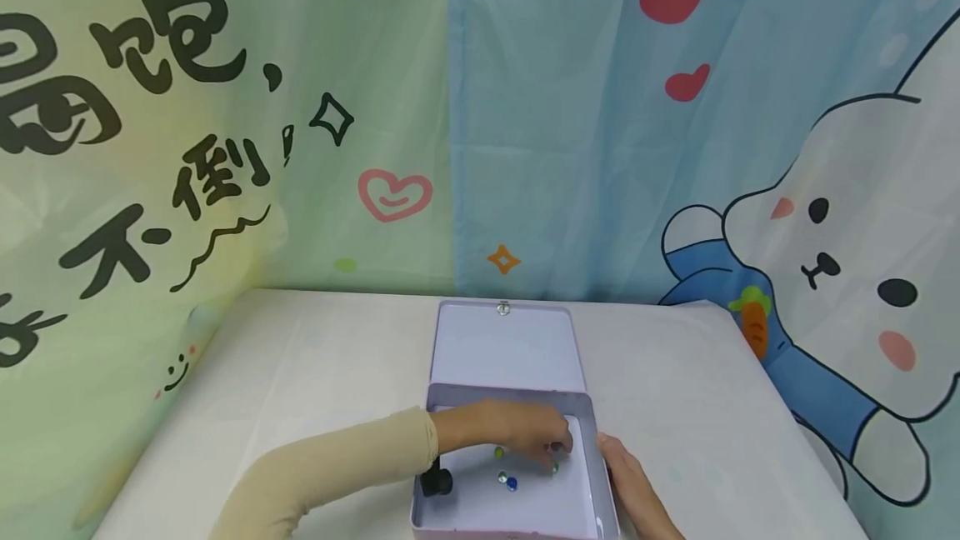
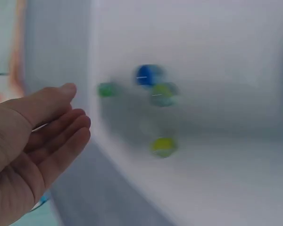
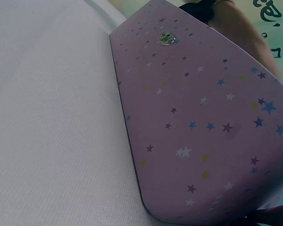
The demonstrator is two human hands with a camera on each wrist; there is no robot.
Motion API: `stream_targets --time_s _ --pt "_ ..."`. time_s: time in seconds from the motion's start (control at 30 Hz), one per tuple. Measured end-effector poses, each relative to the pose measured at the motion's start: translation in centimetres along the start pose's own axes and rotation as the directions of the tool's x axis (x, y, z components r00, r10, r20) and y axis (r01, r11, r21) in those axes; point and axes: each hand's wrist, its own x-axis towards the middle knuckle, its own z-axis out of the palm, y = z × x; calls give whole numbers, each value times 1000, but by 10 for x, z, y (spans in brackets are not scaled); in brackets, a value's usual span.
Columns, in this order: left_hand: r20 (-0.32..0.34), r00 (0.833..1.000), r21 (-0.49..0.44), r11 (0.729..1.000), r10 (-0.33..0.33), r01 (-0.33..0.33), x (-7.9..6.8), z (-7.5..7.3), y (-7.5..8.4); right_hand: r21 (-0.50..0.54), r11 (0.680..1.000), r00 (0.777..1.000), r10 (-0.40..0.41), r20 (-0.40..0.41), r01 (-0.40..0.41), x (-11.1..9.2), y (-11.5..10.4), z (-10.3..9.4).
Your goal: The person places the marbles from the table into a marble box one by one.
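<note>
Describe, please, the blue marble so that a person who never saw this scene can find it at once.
In the head view, find the open box on the white table. On its pale floor, below the left hand in the picture, lie a few small marbles. The blue marble is the lowest of them, close beside a greenish one, and only it shows deep blue.

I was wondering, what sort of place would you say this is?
Probably a makeshift indoor activity or recording corner: a white-covered table before a cartoon-printed backdrop, with an open star-patterned box holding small glass marbles.
</note>
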Motion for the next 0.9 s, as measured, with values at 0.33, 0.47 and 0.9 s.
stream_targets --time_s 0.33,0.47,0.9 --pt "-224 973 -349 927 57 -135 -59 -35 9 18 1000 1000 -10 -28 11 -2 1 1" --pt "-330 944 -437 887 -1 -152 -90 -34 12 13 999 999 -34 -34 34 -1 0 0" --pt "-517 771 -606 795 -372 -23 -189 23 -10 31 998 998 -50 -33 51 -2 3 1"
